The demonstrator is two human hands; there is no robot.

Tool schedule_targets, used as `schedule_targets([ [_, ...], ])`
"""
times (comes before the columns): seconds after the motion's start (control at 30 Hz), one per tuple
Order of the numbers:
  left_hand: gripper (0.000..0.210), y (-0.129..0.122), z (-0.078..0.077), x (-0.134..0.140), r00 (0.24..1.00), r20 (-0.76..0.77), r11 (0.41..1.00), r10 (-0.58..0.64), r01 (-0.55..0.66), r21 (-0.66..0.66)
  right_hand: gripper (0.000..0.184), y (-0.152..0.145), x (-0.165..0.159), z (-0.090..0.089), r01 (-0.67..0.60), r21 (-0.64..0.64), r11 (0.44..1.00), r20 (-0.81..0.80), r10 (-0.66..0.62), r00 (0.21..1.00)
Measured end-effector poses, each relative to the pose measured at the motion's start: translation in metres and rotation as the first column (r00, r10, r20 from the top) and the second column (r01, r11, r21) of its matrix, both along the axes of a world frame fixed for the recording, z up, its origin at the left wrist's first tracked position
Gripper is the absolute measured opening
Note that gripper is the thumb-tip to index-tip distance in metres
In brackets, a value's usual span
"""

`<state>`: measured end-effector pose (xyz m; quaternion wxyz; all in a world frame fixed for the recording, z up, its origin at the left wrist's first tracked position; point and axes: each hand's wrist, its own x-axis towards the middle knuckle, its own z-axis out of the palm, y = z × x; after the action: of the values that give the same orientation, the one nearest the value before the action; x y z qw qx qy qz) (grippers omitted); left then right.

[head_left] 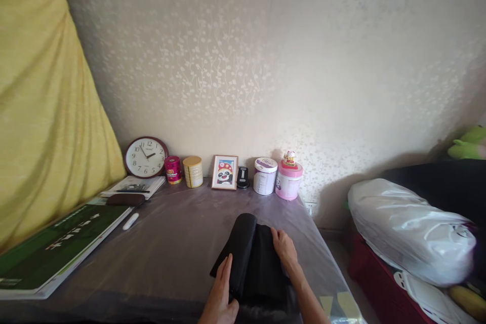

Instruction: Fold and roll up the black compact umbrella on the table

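A soft, dark black folded cloth lies near the front of the table, its left part rounded into a thick roll. Whether it is a garment or a bag, I cannot tell. My left hand grips the roll from the left, fingers along its side and thumb at the near end. On the opposite side, my right hand has its fingers closed on the cloth's right edge near the far corner. The cloth's underside is hidden.
Along the wall stand a clock, a pink tin, a yellow canister, a picture frame and two tubs. Left lies a large green book. Beyond the table's right edge is a white plastic bag.
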<state>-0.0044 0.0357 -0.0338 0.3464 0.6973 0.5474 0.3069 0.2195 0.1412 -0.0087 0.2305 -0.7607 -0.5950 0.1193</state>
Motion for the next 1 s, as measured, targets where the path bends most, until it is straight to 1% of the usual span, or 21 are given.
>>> schedule_targets([
  [0.07,0.092,0.000,-0.001,0.001,0.998,-0.054,1.000,-0.008,0.008,-0.006,0.033,-0.003,-0.002,0.000,0.023,-0.011,1.000,0.038,-0.022,0.999],
  [0.17,0.093,-0.001,-0.001,0.003,0.990,-0.144,1.000,-0.007,0.007,-0.001,0.028,-0.009,0.002,0.000,0.060,-0.028,0.998,0.090,-0.057,0.994],
  [0.23,0.092,-0.001,0.000,0.005,0.980,-0.200,1.000,0.001,0.000,0.007,0.026,-0.013,0.006,0.000,0.079,-0.018,0.997,0.087,-0.077,0.993],
  [0.3,0.093,-0.002,0.000,0.007,0.970,-0.244,1.000,0.015,-0.015,0.001,0.028,-0.015,0.008,0.000,0.080,0.022,0.997,0.018,-0.080,0.997],
  [0.4,0.096,-0.003,0.000,0.011,0.956,-0.293,1.000,0.023,-0.022,0.005,0.031,-0.015,0.007,-0.004,0.051,0.082,0.995,-0.107,-0.042,0.993],
  [0.5,0.097,-0.004,0.002,0.012,0.944,-0.330,1.000,0.025,-0.019,0.021,0.028,-0.015,0.005,-0.009,0.027,0.123,0.992,-0.174,-0.005,0.985],
  [0.6,0.097,-0.005,0.007,0.013,0.938,-0.347,1.000,0.022,-0.024,0.000,0.029,-0.017,0.004,-0.011,0.028,0.184,0.982,-0.245,0.018,0.969],
  [0.67,0.097,-0.006,0.010,0.014,0.934,-0.356,1.000,0.023,-0.029,-0.010,0.033,-0.016,0.001,-0.007,0.023,0.230,0.973,-0.294,0.047,0.955],
  [0.77,0.098,-0.008,0.011,0.016,0.922,-0.388,1.000,0.023,-0.021,0.011,0.036,-0.012,-0.009,0.006,-0.003,0.287,0.958,-0.351,0.108,0.930],
  [0.9,0.098,-0.008,0.011,0.020,0.907,-0.421,1.000,0.021,-0.016,0.015,0.037,-0.002,-0.031,0.022,-0.041,0.285,0.958,-0.375,0.151,0.915],
  [1.0,0.100,-0.008,0.011,0.021,0.909,-0.417,1.000,0.022,-0.023,0.004,0.037,0.005,-0.048,0.025,-0.042,0.271,0.962,-0.371,0.145,0.917],
])
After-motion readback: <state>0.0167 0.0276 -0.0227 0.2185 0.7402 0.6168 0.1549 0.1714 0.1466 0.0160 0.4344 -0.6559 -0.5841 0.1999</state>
